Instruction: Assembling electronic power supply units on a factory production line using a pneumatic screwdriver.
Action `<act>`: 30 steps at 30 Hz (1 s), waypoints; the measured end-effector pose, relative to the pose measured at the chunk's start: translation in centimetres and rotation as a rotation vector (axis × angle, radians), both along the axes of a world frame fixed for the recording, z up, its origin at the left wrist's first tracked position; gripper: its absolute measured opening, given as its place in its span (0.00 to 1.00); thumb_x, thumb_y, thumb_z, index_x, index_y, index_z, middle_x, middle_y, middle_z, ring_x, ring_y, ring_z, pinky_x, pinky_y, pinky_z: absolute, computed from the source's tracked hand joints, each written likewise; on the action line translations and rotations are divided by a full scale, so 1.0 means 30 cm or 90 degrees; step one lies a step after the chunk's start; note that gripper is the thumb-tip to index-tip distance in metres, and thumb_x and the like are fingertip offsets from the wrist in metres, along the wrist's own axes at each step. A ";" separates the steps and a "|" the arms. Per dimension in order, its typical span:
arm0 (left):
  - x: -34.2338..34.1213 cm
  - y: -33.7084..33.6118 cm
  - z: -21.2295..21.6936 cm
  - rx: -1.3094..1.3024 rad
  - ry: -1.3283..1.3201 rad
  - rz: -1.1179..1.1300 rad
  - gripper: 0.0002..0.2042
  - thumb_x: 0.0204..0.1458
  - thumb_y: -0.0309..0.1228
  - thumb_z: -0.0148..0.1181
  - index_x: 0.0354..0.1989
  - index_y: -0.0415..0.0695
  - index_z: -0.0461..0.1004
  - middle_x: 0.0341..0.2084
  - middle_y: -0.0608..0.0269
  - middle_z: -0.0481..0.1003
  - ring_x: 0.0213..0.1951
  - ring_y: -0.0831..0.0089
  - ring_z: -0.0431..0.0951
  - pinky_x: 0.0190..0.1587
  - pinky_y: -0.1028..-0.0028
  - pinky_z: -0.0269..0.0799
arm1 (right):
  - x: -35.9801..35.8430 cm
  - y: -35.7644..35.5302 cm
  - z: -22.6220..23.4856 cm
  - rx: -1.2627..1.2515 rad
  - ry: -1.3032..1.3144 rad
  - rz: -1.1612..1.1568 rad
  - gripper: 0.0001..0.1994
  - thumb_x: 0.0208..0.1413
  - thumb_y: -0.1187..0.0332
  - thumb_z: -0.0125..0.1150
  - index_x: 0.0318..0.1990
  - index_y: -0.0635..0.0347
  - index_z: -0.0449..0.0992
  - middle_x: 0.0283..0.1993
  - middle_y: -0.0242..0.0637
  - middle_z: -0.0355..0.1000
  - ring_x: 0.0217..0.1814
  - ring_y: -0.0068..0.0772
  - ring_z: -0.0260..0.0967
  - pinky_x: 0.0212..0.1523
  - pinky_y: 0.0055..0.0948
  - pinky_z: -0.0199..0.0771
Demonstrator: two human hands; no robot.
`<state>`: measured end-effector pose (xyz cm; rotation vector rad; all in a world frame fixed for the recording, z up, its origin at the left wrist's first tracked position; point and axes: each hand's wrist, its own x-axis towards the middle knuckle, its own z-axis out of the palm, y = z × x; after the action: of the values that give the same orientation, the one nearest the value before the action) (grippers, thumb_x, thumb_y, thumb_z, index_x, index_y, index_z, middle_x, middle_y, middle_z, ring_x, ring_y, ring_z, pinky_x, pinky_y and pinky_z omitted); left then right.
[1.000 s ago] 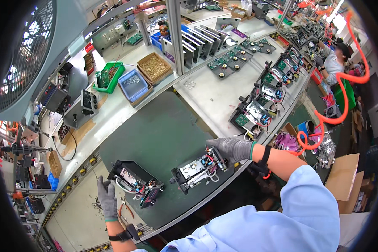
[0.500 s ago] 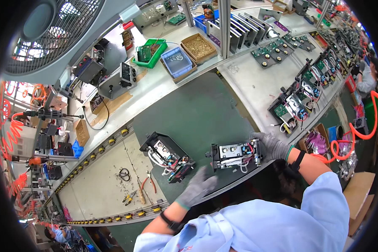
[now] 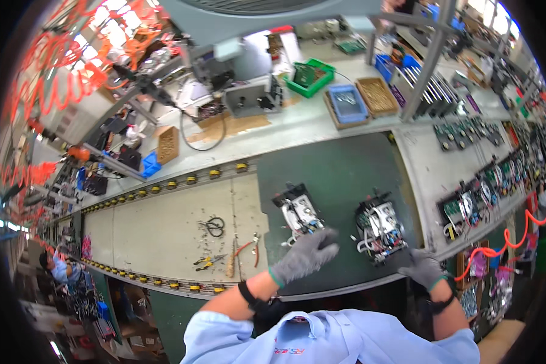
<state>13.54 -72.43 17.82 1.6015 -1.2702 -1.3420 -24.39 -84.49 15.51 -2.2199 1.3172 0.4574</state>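
Observation:
Two open electronic units with circuit boards and wires lie on a dark green mat (image 3: 340, 176). My left hand (image 3: 303, 255), in a grey glove, reaches over the near end of the left unit (image 3: 298, 212), fingers apart and touching or just above it. My right hand (image 3: 426, 268), also gloved, rests at the mat's near edge just beside the right unit (image 3: 379, 227), holding nothing that I can see.
Scissors (image 3: 213, 225), pliers (image 3: 249, 249) and small tools lie on the pale bench to the left. Green (image 3: 309, 76), blue (image 3: 347, 103) and brown (image 3: 377, 96) parts bins stand at the back. More circuit boards (image 3: 467, 206) line the bench to the right. Orange coiled hose (image 3: 503, 249) hangs nearby.
The view has swung left. My left hand has moved up onto the left unit. My right hand has come off the right unit and down to the mat's edge.

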 end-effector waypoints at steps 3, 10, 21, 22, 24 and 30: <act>0.116 0.347 -0.138 0.102 0.102 0.109 0.21 0.62 0.36 0.63 0.60 0.38 0.72 0.40 0.64 0.78 0.39 0.79 0.76 0.45 0.75 0.75 | 0.207 -0.043 0.332 -0.088 -0.143 0.052 0.25 0.46 0.56 0.76 0.49 0.61 0.79 0.38 0.47 0.78 0.41 0.46 0.78 0.44 0.43 0.78; 0.270 0.907 -0.251 0.095 0.019 0.371 0.23 0.61 0.42 0.62 0.58 0.36 0.73 0.45 0.50 0.80 0.49 0.61 0.81 0.55 0.66 0.75 | 1.461 -0.050 0.678 -0.005 -0.653 0.423 0.20 0.53 0.63 0.74 0.51 0.60 0.77 0.36 0.40 0.75 0.41 0.37 0.76 0.42 0.36 0.76; 0.177 1.265 -0.346 0.165 0.170 0.586 0.22 0.61 0.43 0.62 0.57 0.40 0.74 0.41 0.55 0.80 0.42 0.67 0.81 0.51 0.67 0.76 | 2.646 -0.438 0.607 -0.201 -0.522 0.075 0.30 0.53 0.41 0.67 0.52 0.57 0.80 0.47 0.52 0.81 0.54 0.51 0.78 0.57 0.48 0.71; 0.181 1.240 -0.341 0.165 0.139 0.522 0.22 0.61 0.43 0.62 0.57 0.40 0.74 0.42 0.54 0.80 0.43 0.66 0.81 0.52 0.67 0.76 | 2.634 -0.458 0.602 -0.126 -0.523 0.016 0.31 0.53 0.38 0.65 0.52 0.57 0.80 0.48 0.52 0.81 0.54 0.51 0.78 0.58 0.47 0.71; 0.207 1.169 -0.350 0.118 0.127 0.486 0.22 0.62 0.43 0.61 0.57 0.40 0.73 0.42 0.53 0.80 0.44 0.63 0.81 0.53 0.65 0.75 | 2.603 -0.540 0.629 -0.440 -0.566 0.127 0.35 0.56 0.33 0.57 0.55 0.56 0.78 0.44 0.52 0.81 0.48 0.51 0.79 0.53 0.44 0.73; 0.215 0.856 -0.354 0.146 0.397 0.348 0.26 0.63 0.48 0.60 0.60 0.39 0.72 0.52 0.51 0.74 0.53 0.61 0.76 0.56 0.65 0.75 | 2.479 -0.140 0.929 -0.209 -0.766 0.384 0.21 0.57 0.49 0.66 0.44 0.59 0.81 0.37 0.41 0.81 0.38 0.42 0.79 0.42 0.44 0.78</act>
<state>19.98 -46.75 7.19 1.3655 -0.2872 -1.4800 49.97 -88.70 43.38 -2.3859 0.0762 -0.8680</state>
